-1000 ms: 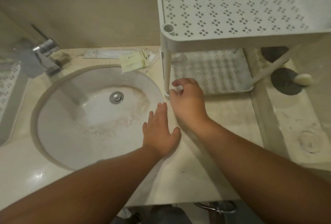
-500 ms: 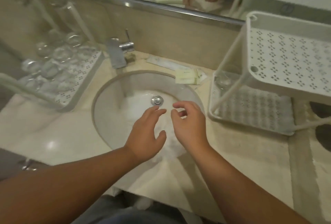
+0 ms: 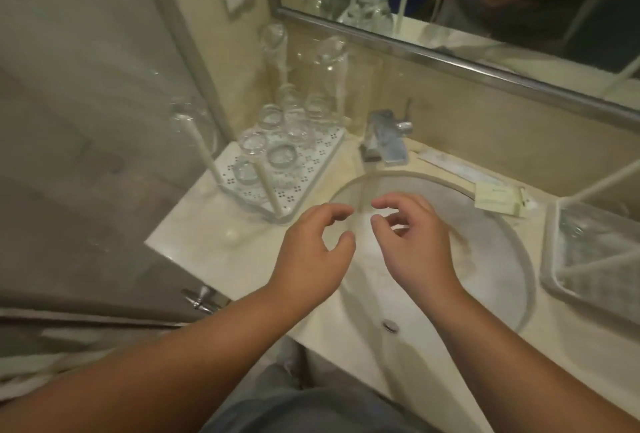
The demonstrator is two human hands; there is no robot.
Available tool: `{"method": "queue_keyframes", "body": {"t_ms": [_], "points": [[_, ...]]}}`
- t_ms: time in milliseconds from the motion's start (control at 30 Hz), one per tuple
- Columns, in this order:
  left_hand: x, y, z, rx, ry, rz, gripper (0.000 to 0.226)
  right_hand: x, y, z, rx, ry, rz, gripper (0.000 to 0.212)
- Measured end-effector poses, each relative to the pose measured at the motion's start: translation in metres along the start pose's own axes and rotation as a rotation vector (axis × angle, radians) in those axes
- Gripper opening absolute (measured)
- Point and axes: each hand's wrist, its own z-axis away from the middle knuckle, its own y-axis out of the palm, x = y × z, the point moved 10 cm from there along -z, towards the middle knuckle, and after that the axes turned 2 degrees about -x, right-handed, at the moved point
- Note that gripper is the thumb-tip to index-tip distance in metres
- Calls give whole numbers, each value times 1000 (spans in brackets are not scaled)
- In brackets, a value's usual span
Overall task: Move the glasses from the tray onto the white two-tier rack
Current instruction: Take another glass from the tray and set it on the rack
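Observation:
Several clear drinking glasses [image 3: 282, 157] stand on a white perforated tray [image 3: 322, 152] with upright white posts, left of the sink. Taller glasses [image 3: 330, 65] stand behind them by the wall. The white two-tier rack [image 3: 554, 252] shows only its lower corner at the right edge, with one clear glass [image 3: 571, 228] faintly visible on it. My left hand [image 3: 311, 259] and my right hand [image 3: 415, 245] hover side by side over the sink's near rim. Both hold nothing, their fingers curled and apart. The tray lies ahead and left of my left hand.
A round sink [image 3: 450, 259] fills the counter's middle, with a chrome faucet [image 3: 384, 142] behind it. Small paper packets [image 3: 498, 197] lie by the sink's far right. A mirror [image 3: 485, 10] spans the wall. A glass door [image 3: 86, 155] stands at the left.
The view has swung left from the rack to the tray of glasses. Both hands have left the rack's leg and moved left over the sink, still holding nothing.

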Motion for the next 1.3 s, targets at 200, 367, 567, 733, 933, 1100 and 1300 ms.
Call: {"method": "queue_keyframes", "body": {"t_ms": [200,367,567,733,933,1100,1300], "points": [[27,-84,2,-213,-46,142,28,51,50,-18,33,-81,-27,24],[32,-155,-3,-409,35,204,24,94,98,-38,98,-158,-18,24],[46,-217,-42,-526,50,157,27,138,146,-67,139,-223,34,22],[64,-247,-81,-592,17,37,43,159,185,-93,198,-239,119,23],[96,-244,-123,-472,-99,17,95,162,232,-117,315,-247,259,34],[119,-231,-144,-394,-192,-30,118,163,263,-127,422,-296,374,55],[129,-215,-157,-328,-204,58,118,162,291,-138,509,-380,487,68]]}}
